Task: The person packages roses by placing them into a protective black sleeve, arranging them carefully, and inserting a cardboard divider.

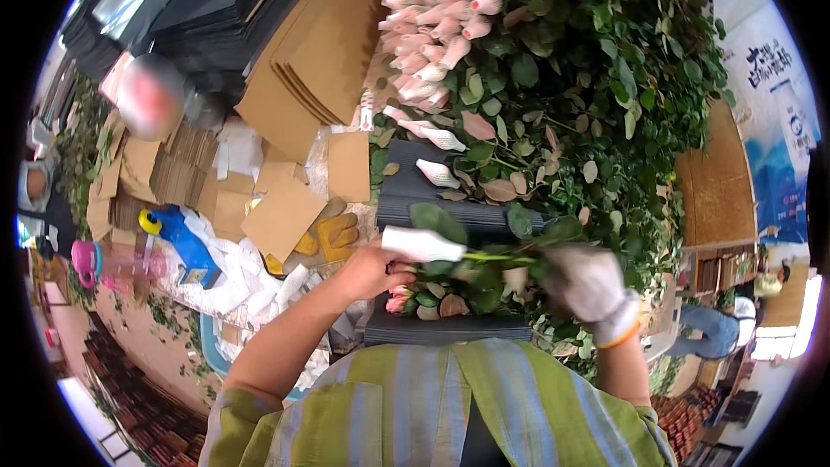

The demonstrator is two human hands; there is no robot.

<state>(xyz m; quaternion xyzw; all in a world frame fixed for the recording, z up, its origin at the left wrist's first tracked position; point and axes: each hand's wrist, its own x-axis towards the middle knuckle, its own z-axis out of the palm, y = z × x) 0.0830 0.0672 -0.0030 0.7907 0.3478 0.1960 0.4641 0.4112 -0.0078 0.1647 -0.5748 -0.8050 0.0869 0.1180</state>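
Head view: the left forearm slants up and inward, its bare hand (373,272) curled at the left end of a white sleeve (424,246); whether it grips cannot be told. The sleeve's green stem (493,256) runs right, between the hands, toward the gloved right hand (590,287), blurred, its grip unclear. A pink rose (399,300) lies just below the left fingers.

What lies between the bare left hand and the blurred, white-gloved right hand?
In the head view, a tapered white sleeve, then a slim green stem extending toward the right hand, with green leaves beside it.
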